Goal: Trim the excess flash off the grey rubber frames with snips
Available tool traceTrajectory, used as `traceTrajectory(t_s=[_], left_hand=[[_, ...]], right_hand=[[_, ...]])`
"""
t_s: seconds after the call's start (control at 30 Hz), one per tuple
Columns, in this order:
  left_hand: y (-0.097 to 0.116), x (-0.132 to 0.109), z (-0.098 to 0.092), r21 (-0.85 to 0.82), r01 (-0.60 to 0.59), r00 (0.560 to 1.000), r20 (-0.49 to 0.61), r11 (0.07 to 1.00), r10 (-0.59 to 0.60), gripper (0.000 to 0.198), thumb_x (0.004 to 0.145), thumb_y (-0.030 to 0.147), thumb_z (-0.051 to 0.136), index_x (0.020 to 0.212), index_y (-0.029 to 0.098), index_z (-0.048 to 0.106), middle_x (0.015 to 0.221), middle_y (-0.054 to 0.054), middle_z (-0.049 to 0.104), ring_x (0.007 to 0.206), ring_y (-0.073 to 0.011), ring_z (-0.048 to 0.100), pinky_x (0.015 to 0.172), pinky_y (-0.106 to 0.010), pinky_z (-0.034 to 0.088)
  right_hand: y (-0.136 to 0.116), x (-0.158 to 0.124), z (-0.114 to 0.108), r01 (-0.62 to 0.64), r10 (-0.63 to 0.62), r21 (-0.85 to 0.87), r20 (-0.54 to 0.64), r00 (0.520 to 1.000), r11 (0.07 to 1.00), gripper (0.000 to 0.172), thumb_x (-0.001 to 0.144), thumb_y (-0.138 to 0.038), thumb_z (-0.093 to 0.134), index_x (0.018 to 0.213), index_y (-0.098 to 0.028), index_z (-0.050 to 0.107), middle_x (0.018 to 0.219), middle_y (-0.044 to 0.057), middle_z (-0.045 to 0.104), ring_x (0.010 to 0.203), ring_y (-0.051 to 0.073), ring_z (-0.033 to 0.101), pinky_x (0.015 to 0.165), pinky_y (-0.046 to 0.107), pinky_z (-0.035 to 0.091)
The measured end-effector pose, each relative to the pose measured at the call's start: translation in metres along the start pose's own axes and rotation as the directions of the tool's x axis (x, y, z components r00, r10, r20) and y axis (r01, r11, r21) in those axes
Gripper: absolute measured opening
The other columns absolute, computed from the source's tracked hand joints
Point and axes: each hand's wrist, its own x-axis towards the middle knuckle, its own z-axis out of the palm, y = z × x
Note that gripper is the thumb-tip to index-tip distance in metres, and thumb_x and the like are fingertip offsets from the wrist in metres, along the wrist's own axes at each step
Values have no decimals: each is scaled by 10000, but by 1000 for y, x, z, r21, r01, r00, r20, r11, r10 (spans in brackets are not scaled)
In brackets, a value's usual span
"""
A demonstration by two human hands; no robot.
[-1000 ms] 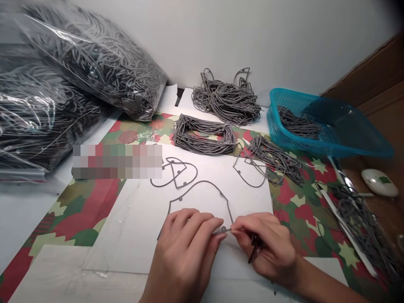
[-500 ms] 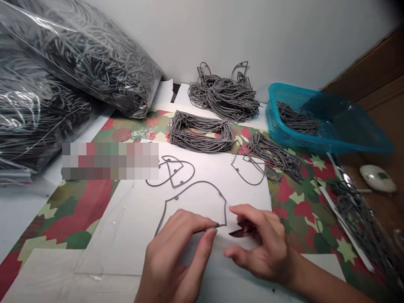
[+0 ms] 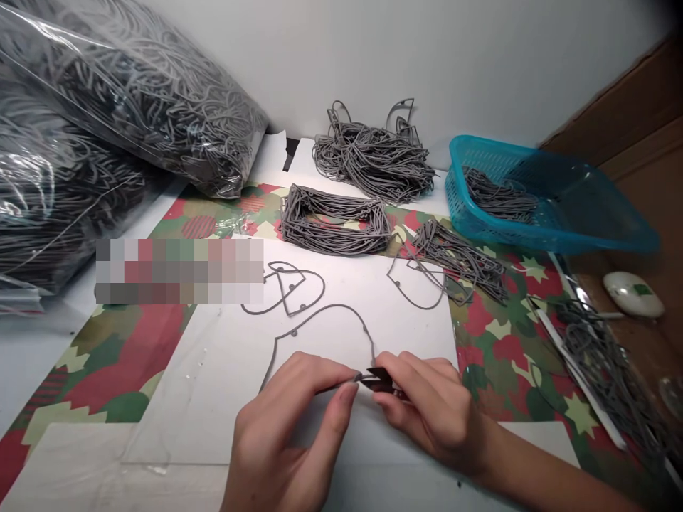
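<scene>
The left hand (image 3: 288, 427) pinches, between thumb and forefinger, one end of a thin grey rubber-like loop (image 3: 320, 316), which lies on a white paper sheet (image 3: 410, 334). The right hand (image 3: 427, 405) grips small dark thread snips (image 3: 376, 379), their blades at the loop's end, just beside the left fingertips. Beyond lie bundled grey loops (image 3: 336, 224) on a red-and-green patterned sheet (image 3: 483, 334), and a teal plastic basket (image 3: 459, 206).
</scene>
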Motion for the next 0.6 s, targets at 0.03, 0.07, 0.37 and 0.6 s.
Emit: traceTrajectory(t_s=[0.03,0.07,0.37,0.6], left_hand=[[0,0,0,1,-12,1000,-3,1000,12,120,890,125,558,887,229,617,803,30,668,709,-111,613,628,-188,481],[0,0,0,4,-23,1000,-4,1000,23,121,888,121,559,891,227,618,800,25,668,705,-115,612,623,-192,483],[-1,1,-1,9,-99,995,10,995,99,166,878,61,557,927,214,602,812,15,652,735,-111,604,660,-196,492],[-1,1,-1,23,-137,991,-1,990,137,183,866,37,572,939,199,613,843,9,649,761,-107,596,692,-210,495]], right_hand=[[0,0,0,0,0,-4,-2,1000,1000,282,1035,-287,312,1024,-102,525,636,5,591,505,96,553,483,215,389],[0,0,0,-2,2,-4,-5,1000,1000,278,1033,-280,317,1021,-101,529,635,6,590,506,96,555,485,215,389],[0,1,-1,31,-32,-42,-16,999,999,254,1023,-239,346,1005,-93,553,613,-1,576,486,95,521,474,231,367],[1,1,-1,33,-34,-36,-31,999,999,224,1009,-214,378,994,-88,563,619,2,581,490,99,521,467,245,358]])
